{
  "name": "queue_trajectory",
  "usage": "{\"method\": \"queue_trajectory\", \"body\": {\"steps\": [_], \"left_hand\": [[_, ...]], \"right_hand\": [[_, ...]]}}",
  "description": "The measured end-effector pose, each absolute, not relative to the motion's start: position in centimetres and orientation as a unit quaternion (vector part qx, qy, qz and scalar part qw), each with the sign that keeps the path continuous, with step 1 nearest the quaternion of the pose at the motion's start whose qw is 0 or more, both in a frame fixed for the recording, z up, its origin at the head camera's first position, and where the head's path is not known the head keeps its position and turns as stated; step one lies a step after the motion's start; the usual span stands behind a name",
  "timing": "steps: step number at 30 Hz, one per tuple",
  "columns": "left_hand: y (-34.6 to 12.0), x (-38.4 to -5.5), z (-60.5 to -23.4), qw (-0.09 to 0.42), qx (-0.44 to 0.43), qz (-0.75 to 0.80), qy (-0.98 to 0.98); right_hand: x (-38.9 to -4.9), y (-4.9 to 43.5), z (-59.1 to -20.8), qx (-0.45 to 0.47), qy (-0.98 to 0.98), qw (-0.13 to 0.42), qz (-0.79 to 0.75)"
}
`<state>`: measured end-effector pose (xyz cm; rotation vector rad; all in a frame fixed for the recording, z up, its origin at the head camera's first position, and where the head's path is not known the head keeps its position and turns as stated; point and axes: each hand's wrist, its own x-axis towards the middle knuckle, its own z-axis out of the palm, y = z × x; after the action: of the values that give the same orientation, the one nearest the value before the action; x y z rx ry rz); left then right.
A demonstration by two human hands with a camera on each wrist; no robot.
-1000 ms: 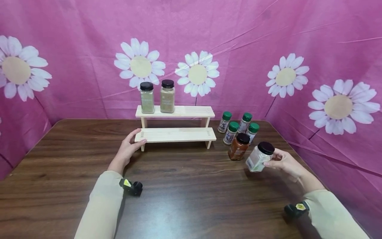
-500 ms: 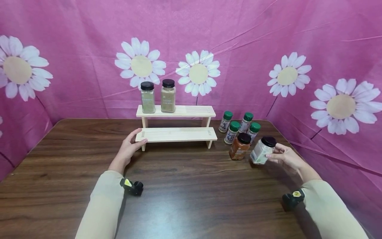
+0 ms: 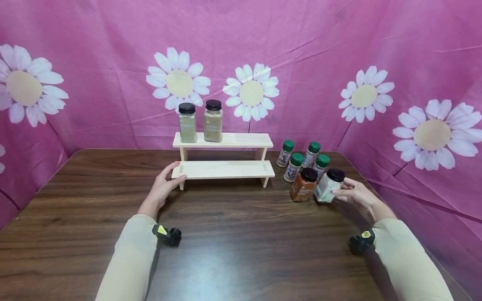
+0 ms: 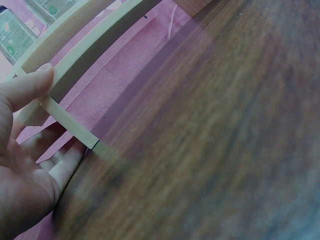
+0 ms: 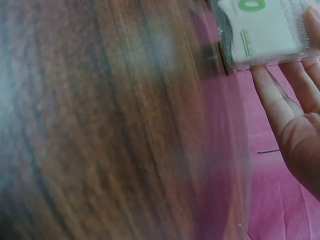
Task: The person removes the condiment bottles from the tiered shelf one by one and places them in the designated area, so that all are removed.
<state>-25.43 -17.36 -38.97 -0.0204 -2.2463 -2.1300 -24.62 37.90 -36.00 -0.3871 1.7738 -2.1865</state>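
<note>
My right hand (image 3: 355, 194) holds a clear jar of white powder (image 3: 326, 189) with a black lid, thumb in front and fingers behind. The jar stands close beside a jar of reddish-brown spice (image 3: 302, 188). In the right wrist view, the jar's label (image 5: 272, 30) ends in "owder". My left hand (image 3: 162, 188) grips the left end of the lower step of a pale two-step wooden rack (image 3: 226, 169). In the left wrist view, the thumb (image 4: 30, 89) lies on the step's edge and the other fingers reach around the leg (image 4: 72, 125).
Two black-lidded jars of greenish (image 3: 187, 125) and tan powder (image 3: 213, 123) stand on the rack's upper step, at its left. Several small green-capped shakers (image 3: 292, 169) cluster right of the rack. A pink flowered cloth (image 3: 301, 62) hangs behind the brown wooden table (image 3: 233, 242).
My right hand has carried the jar of white powder back and down, upright, to beside the reddish-brown jar. My left hand stays on the rack.
</note>
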Motion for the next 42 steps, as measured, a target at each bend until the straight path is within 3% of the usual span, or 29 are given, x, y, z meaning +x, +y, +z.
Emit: {"method": "queue_trajectory", "body": {"steps": [24, 42], "left_hand": [[-17.2, -25.6, -38.8, 0.025, -0.002, -0.685, -0.728], [-17.4, -25.7, -38.7, 0.022, 0.005, -0.682, -0.731]], "right_hand": [[-25.2, 38.5, -37.0, -0.125, 0.616, 0.137, -0.766], [-25.4, 38.6, -37.3, -0.165, 0.602, 0.17, -0.763]]}}
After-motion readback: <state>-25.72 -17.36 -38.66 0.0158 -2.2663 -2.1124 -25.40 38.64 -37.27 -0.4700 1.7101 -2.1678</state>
